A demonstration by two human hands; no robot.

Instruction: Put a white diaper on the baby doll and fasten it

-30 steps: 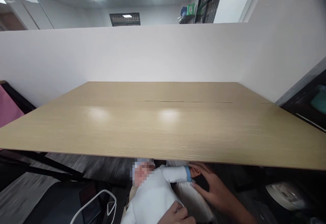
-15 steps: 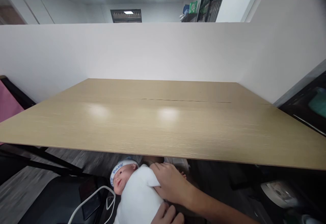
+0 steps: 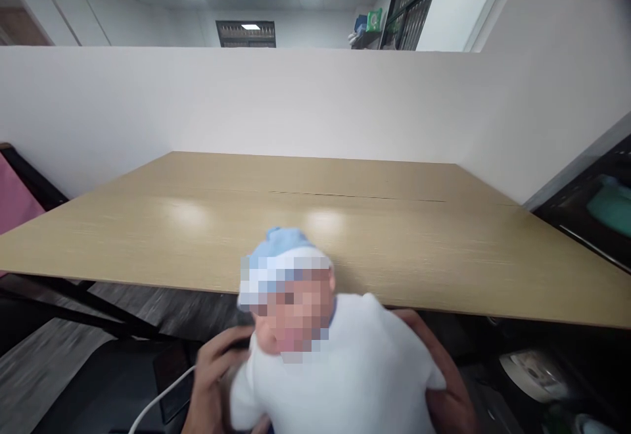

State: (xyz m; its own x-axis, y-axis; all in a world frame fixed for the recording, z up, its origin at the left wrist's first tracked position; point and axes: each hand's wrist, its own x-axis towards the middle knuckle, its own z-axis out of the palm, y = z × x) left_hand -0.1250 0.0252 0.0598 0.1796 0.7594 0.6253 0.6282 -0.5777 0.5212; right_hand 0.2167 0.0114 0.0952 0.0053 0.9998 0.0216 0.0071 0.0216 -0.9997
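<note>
A baby doll in a white short-sleeved top and a light-blue and white cap is held up at the table's front edge. Its head overlaps the tabletop in view, and its face area is blurred out. My left hand is closed round the doll's side by the shoulder, fingers bent. On the other side my right hand supports the doll, partly behind its sleeve, with its fingertips hidden by the body.
The wooden table spans the view, with a white partition behind it. Below left is a black chair with a dark phone-like slab and a white cable. Dark shelving with objects stands at right.
The doll has risen from below the table edge to in front of it, more upright and nearer. My hands have shifted from its top to its two sides.
</note>
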